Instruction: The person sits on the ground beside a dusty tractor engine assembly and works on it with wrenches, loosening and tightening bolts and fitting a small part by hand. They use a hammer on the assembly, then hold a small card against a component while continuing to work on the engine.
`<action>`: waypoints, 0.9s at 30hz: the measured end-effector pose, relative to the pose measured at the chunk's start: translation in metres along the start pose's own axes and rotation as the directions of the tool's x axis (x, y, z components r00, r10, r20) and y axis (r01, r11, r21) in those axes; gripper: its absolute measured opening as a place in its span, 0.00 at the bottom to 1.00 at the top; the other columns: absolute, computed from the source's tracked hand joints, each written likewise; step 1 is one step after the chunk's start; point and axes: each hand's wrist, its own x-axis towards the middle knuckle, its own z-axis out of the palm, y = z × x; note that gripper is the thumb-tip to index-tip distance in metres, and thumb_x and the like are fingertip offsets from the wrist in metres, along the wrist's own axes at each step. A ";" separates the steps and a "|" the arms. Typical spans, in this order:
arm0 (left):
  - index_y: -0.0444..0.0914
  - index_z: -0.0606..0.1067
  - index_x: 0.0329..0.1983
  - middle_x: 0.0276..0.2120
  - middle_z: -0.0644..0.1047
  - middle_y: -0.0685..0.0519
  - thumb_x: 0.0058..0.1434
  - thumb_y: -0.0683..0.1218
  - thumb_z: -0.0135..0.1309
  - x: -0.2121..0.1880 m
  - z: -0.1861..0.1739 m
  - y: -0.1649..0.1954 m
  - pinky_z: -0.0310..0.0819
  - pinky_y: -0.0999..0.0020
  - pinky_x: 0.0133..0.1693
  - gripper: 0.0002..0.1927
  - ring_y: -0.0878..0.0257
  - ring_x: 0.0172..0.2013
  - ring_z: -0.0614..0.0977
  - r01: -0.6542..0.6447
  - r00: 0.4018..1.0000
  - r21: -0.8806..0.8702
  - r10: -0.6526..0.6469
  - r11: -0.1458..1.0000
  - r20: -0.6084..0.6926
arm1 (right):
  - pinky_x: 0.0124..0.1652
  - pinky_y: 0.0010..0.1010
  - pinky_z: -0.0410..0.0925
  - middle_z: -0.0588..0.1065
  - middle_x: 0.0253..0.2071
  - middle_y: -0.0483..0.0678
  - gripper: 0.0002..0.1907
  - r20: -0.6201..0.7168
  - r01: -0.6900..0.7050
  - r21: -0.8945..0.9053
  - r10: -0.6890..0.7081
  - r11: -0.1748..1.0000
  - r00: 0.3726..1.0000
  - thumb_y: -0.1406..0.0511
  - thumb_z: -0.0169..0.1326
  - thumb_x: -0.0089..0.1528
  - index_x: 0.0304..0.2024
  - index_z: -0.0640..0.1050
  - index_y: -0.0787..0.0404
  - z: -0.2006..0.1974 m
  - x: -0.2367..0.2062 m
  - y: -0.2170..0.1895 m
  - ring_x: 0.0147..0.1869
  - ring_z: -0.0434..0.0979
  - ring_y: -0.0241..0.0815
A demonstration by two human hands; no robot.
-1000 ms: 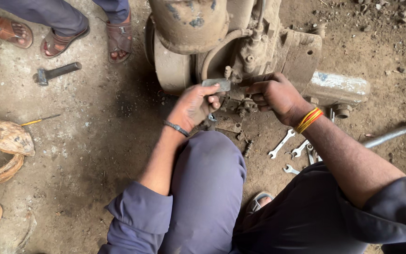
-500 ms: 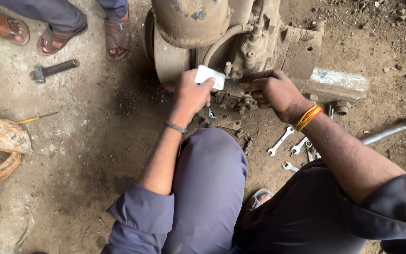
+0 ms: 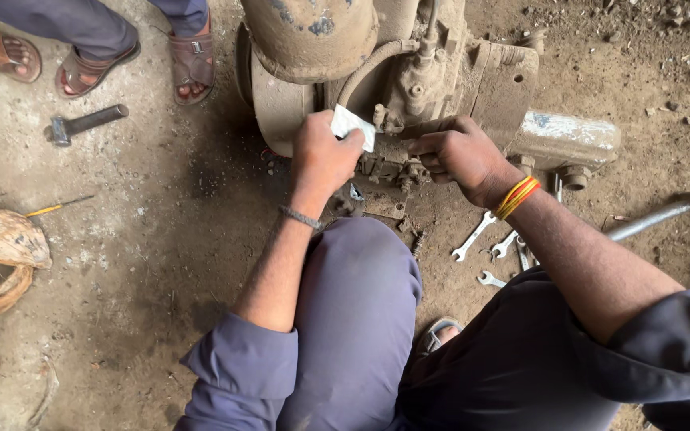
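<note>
Your left hand (image 3: 323, 156) pinches a small white folded piece (image 3: 353, 126) against the muddy engine (image 3: 409, 72), just beside its pipe fitting, so you look to be mid-wipe on that joint. Your right hand (image 3: 461, 156) is clenched on a dark part at the engine's front; what it grasps is hidden. The next move calls for steady pressure while the spanners (image 3: 493, 243) wait on the floor.

I have one view, from the camera on the person's head. It looks steeply down and close at the dirt floor (image 3: 121, 239), with the old engine (image 3: 409, 72) at twelve o'clock and the knee directly below.
</note>
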 end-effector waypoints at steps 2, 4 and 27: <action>0.31 0.78 0.33 0.24 0.82 0.49 0.58 0.41 0.58 0.000 0.002 0.000 0.74 0.68 0.19 0.06 0.65 0.18 0.80 0.021 0.999 -0.157 -0.016 0.987 0.036 | 0.22 0.25 0.50 0.54 0.19 0.33 0.19 0.025 0.002 0.024 -0.002 1.000 1.000 0.71 0.51 0.62 0.55 0.80 0.66 -0.001 0.002 0.001 0.21 0.50 0.28; 0.31 0.78 0.33 0.24 0.81 0.50 0.57 0.41 0.58 0.001 0.004 -0.001 0.72 0.69 0.17 0.06 0.67 0.16 0.77 0.074 0.996 -0.280 -0.055 0.957 0.074 | 0.22 0.25 0.49 0.54 0.19 0.33 0.20 0.030 -0.002 0.020 0.002 1.000 1.000 0.71 0.50 0.62 0.56 0.79 0.67 -0.003 0.004 0.002 0.21 0.50 0.28; 0.30 0.78 0.42 0.29 0.83 0.45 0.59 0.39 0.56 0.010 0.000 -0.010 0.74 0.73 0.19 0.09 0.69 0.18 0.77 0.278 0.959 -0.425 -0.229 0.861 0.165 | 0.22 0.26 0.49 0.56 0.19 0.33 0.09 0.036 0.021 0.023 -0.022 1.000 0.999 0.72 0.51 0.62 0.43 0.79 0.67 -0.010 0.009 0.005 0.21 0.51 0.28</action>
